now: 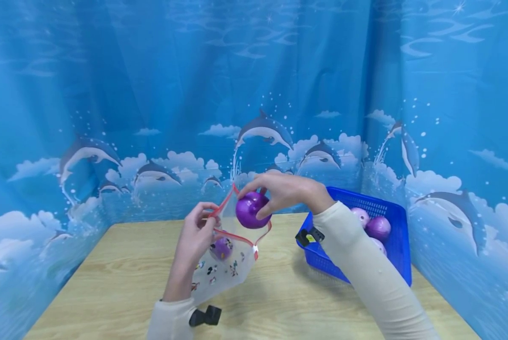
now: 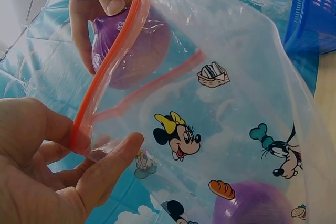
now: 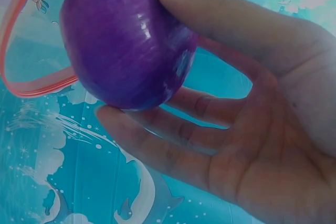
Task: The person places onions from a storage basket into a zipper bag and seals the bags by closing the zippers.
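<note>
My right hand [image 1: 289, 190] grips a shiny purple onion [image 3: 126, 40] between thumb and fingers, at the open mouth of a clear zip bag [image 2: 236, 103]. The bag has a red zip edge with a white slider and printed cartoon figures. With thumb and fingers, my left hand [image 1: 195, 236] pinches the red edge on the left side and keeps the mouth spread. Through the plastic, another purple onion [image 1: 222, 248] shows inside the bag. In the left wrist view, the gripped onion appears behind the red edge; I cannot tell how far it is inside.
To the right, a blue plastic basket [image 1: 322, 264] stands on the wooden table [image 1: 122, 274], holding several purple and pinkish onions [image 1: 378, 228]. My right forearm passes in front of part of it. A blue dolphin-print curtain [image 1: 185, 94] surrounds the table at the back and sides.
</note>
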`<state>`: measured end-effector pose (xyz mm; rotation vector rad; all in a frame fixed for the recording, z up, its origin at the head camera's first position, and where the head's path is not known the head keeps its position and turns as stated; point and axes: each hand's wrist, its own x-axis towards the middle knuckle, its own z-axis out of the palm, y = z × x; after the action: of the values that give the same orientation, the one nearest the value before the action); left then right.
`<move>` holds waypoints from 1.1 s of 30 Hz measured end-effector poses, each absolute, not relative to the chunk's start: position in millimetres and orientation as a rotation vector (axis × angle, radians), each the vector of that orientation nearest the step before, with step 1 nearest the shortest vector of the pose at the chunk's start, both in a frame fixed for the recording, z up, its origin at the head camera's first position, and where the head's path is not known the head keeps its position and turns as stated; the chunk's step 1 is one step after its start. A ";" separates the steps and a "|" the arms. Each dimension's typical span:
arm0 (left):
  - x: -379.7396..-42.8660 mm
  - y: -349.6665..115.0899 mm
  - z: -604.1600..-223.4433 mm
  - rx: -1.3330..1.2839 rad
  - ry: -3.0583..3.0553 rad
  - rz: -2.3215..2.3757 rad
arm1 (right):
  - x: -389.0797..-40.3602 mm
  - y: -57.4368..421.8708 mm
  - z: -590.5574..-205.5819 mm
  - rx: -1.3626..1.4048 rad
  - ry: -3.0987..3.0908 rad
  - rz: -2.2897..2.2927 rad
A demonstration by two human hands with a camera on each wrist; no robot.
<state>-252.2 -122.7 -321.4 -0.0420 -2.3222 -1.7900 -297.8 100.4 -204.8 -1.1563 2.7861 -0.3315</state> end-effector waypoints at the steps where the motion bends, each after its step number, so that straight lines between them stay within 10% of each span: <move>1: -252.1 -122.6 -321.2 -0.042 -2.320 -1.787 | -297.4 100.1 -204.7 -1.152 2.790 -0.328; 33: -250.2 -124.6 -317.6 0.021 -2.223 -1.804 | -305.5 117.4 -204.0 -1.250 2.712 -0.435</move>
<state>-250.2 -124.6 -317.6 0.0209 -2.2231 -1.8041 -305.5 117.4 -204.0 -1.2497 2.7115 -0.4350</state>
